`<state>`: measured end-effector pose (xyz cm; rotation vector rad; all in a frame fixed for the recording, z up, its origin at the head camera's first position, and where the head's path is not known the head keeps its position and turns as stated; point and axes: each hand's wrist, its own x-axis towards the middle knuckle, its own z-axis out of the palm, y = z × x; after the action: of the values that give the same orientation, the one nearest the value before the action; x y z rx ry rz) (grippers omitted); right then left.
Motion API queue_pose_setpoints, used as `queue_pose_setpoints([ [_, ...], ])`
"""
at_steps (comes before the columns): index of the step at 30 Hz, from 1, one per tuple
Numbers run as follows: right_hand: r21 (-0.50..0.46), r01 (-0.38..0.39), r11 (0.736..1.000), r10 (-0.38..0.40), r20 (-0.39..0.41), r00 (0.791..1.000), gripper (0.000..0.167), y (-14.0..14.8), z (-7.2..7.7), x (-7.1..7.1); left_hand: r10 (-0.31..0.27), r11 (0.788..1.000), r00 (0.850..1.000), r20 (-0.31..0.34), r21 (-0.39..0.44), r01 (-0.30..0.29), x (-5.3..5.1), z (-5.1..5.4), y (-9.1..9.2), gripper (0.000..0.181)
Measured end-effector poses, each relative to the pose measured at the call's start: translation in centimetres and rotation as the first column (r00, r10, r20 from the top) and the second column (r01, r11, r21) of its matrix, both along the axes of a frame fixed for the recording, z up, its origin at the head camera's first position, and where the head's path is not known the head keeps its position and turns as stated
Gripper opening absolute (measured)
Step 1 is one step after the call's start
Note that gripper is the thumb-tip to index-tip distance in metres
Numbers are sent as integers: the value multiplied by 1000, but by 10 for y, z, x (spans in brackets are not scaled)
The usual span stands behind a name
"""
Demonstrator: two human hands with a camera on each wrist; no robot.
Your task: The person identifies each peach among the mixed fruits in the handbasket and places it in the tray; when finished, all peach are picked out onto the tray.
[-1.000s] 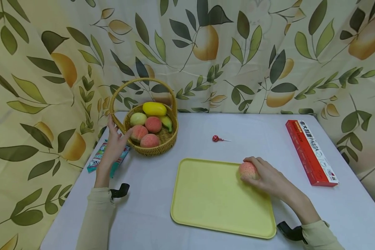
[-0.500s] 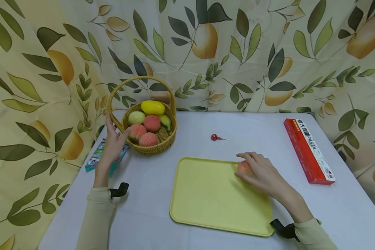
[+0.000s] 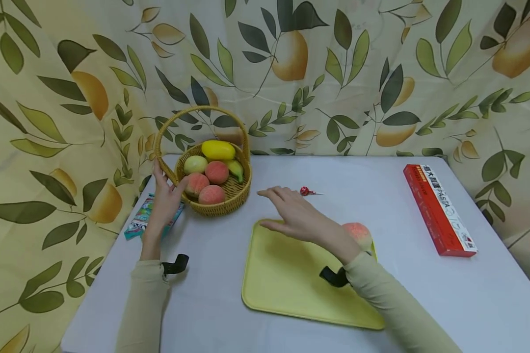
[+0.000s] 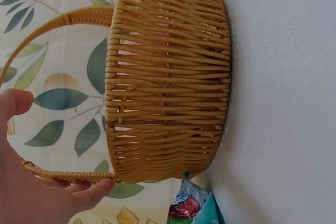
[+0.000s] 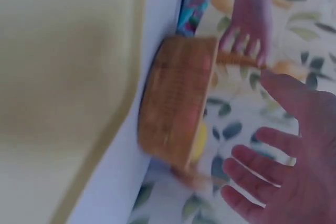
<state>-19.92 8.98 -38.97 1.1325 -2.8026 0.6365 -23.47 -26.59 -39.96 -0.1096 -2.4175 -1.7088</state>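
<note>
The wicker basket (image 3: 221,208) stands at the back left of the table, holding several peaches (image 3: 212,194), a pale green round fruit (image 3: 196,164), a yellow fruit (image 3: 218,150) and a banana (image 3: 236,169). My left hand (image 3: 164,198) touches the left side of its handle (image 4: 68,175), fingers fairly straight and thumb apart. Over the far left part of the yellow tray (image 3: 282,294), my right hand (image 3: 291,213) reaches toward the basket, fingers spread and holding nothing. A single peach (image 3: 357,234) sits at the tray's far right corner, partly hidden behind my right forearm.
A teal snack packet (image 3: 139,220) lies under the left wrist, partly covered. Beyond the tray is a red lollipop (image 3: 305,191), just past the right hand. A red pasta box (image 3: 439,211) lies at the right. Leaf-patterned cloth (image 3: 349,98) hangs behind the table.
My right hand has let go of the peach at the tray's far right corner and moved left toward the basket. My left hand stays at the basket handle.
</note>
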Motion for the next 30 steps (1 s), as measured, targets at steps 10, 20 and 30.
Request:
queue_pose_setpoints([
  [10,161,-193,968,197,-13,980,49,-122,-4,-54,44,999,997,-56,12,-43,-9,-13,-11,101],
  [20,270,-73,960,66,34,997,39,-147,-15,-77,3,997,1000,-3,76,-3,5,8,8,98],
  [30,210,52,976,-129,374,918,47,-148,-16,-102,10,996,1000,11,86,-11,8,13,12,94],
])
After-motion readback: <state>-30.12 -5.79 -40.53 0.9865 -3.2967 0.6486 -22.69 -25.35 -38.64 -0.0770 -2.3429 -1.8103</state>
